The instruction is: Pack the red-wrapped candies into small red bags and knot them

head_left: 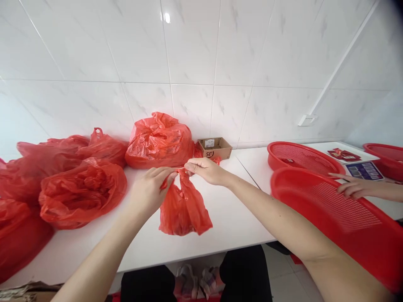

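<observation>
A small red plastic bag [185, 207] hangs from both my hands above the front part of the white table [226, 218]. My left hand [154, 184] is closed around one of its handles. The fingers of my right hand [203, 170] pinch the top of the bag close beside the left. Something bulges in the bottom of the bag, but the plastic hides what it is. Behind my hands sit a large full red plastic bag [159, 142] and a small cardboard box [217, 147] with its top open.
More red bags [83, 193] crowd the table's left side. At right, a co-worker's hand [355, 186] touches a tilted red plastic basket [333, 209]. Another red basket [299, 157] and a scale [365, 170] bearing red packets [343, 154] lie beyond. A cardboard box [30, 291] is at lower left.
</observation>
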Available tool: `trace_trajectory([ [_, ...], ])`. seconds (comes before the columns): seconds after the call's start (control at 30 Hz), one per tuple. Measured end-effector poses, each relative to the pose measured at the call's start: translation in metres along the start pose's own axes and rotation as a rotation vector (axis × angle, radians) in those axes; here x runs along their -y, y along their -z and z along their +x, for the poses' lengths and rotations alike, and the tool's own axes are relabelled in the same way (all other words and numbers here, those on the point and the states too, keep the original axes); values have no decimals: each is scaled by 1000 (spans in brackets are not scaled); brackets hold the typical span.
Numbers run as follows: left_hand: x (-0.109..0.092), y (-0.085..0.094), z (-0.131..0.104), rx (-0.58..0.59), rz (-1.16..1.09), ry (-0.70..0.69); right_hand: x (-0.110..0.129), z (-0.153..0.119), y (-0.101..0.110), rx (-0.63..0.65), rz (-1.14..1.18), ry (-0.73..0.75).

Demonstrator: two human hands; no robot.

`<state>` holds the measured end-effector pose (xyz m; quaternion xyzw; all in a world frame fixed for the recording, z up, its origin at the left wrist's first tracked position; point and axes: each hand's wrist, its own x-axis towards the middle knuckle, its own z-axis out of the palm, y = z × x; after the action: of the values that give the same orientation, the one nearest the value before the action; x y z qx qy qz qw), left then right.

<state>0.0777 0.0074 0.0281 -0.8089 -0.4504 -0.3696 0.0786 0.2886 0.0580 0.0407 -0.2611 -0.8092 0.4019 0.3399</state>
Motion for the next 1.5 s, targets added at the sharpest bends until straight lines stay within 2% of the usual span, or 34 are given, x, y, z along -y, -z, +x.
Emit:
trace_trajectory([
  [0.1, -5, -2, -34, 101, -23, 83, -17, -5, 17, -132, -251, -125],
  [0.2, -16, -3, -75, 201, -153, 144, -45, -9, 31, -258, -510, -285],
  [0.3, -22, -4, -94, 245, -312, 237, -64, -10, 29, -278, -541, -321],
  [0.4, -19, -9, -82, 195, -593, 423, -61, -6, 16, -273, -480, -303],
  [0.5, -14, -21, -57, 90, -1063, 675, -40, -2, 0, -241, -319, -205],
  [0.57, -14, -31, -43, 67, -1235, 781, -25, 0, -9, -215, -225, -106],
  [0.73, -27, -49, -33, 293, -1264, 776, -8, 1, -29, -113, -166, 22],
  [0.77, -28, -51, -34, 287, -1261, 781, -8, -1, -33, -129, -150, 34],
  [0.83, -29, -54, -34, 207, -1250, 806, -12, -9, -42, -254, -89, 21],
  [0.93, -28, -55, -36, 48, -1256, 829, -22, -31, -66, -530, 44, -106],
  [1.0, -28, -56, -39, -14, -1259, 821, -30, -48, -87, -597, 119, -188],
  [1.07, -30, -56, -42, -24, -1241, 794, -39, -60, -106, -520, 199, -221],
  [1.13, -32, -58, -46, -19, -1206, 767, -49, -67, -115, -393, 265, -236],
  [1.3, -34, -59, -51, -95, -1225, 768, -67, -70, -104, -144, 183, -376],
  [1.4, -34, -63, -53, -139, -1278, 782, -71, -74, -99, -115, 94, -423],
  [1.5, -35, -70, -58, -190, -1252, 805, -69, -78, -105, -164, 66, -374],
])
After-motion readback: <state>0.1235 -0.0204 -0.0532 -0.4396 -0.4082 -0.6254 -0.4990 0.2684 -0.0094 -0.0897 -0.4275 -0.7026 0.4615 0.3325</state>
